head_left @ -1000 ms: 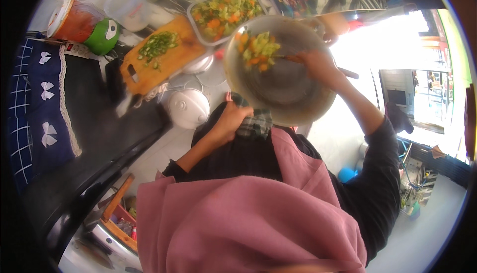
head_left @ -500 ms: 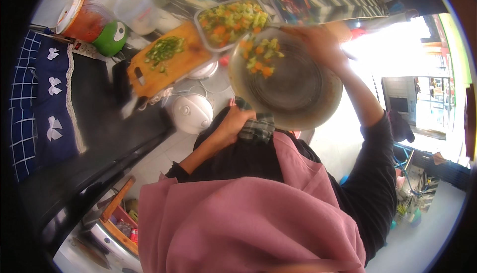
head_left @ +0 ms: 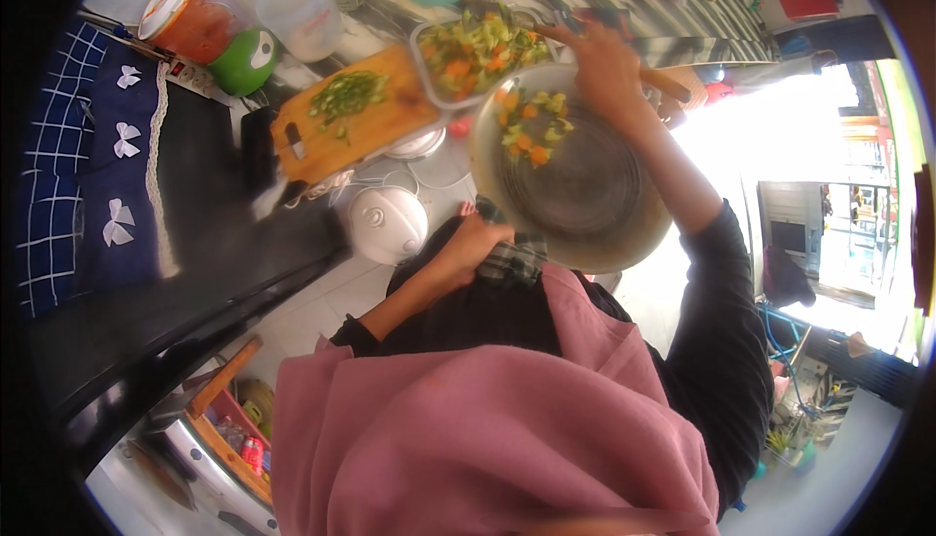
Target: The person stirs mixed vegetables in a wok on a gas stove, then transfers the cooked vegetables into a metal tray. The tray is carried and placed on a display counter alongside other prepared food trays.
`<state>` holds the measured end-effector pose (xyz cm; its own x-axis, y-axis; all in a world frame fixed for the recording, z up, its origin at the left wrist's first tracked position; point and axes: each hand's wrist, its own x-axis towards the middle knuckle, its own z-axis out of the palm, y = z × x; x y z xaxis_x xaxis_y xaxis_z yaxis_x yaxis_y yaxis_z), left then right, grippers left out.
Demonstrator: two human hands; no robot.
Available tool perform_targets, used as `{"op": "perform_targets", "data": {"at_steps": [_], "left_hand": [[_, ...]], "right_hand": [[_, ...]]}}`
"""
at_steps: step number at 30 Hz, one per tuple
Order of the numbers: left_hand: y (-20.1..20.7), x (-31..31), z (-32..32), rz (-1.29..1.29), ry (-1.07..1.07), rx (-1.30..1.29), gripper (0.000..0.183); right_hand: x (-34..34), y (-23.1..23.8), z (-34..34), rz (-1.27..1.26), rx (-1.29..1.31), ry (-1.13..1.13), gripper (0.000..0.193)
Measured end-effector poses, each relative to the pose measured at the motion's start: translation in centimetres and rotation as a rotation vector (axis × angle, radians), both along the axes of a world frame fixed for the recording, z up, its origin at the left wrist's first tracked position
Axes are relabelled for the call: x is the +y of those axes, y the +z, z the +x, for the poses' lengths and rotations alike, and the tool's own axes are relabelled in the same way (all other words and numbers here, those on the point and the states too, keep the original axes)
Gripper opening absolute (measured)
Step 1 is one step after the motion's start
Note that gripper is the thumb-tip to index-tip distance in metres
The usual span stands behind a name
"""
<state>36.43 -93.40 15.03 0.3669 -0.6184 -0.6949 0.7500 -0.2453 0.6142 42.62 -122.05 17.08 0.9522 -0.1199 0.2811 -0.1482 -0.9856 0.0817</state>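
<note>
A cutting board [head_left: 405,97] of chopped greens [head_left: 346,95], upper left, and a wide pan [head_left: 585,185], upper center, mark a kitchen.

white glare at right (blown out), edges bent

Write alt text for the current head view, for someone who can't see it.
The right hand holds a long-handled utensil over a container of chopped vegetables; the left hand grips a checked cloth at the near rim of a large round pan holding more.
</note>
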Motion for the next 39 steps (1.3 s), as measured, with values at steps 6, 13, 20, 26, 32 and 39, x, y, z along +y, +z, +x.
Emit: {"op": "perform_targets", "data": {"at_steps": [6,13,20,26,32,39], "left_hand": [[0.0,0.0,0.2,0.020,-0.037,-0.005,0.014],[-0.4,0.1,0.1,0.009,-0.024,-0.003,0.015],[0.3,-0.1,0.1,-0.035,0.010,0.000,0.013],[0.4,-0.1,0.0,-0.029,0.018,0.022,0.013],[-0.2,-0.1,-0.2,-0.022,-0.002,0.002,0.012],[-0.3,-0.1,-0.1,-0.006,-0.016,0.008,0.012]], "right_hand": [[-0.1,-1.6,0.8,0.000,-0.079,-0.027,0.064],[0.3,-2.5,0.6,0.126,-0.106,-0.064,0.067],[0.3,-2.3,-0.1,0.210,-0.079,-0.074,0.063],[1.3,-1.9,-0.4,0.284,-0.034,-0.069,0.059],[1.3,-2.0,-0.5,0.335,0.039,-0.123,0.070],[0.6,-2.2,-0.7,0.351,-0.002,-0.180,0.057]]}}
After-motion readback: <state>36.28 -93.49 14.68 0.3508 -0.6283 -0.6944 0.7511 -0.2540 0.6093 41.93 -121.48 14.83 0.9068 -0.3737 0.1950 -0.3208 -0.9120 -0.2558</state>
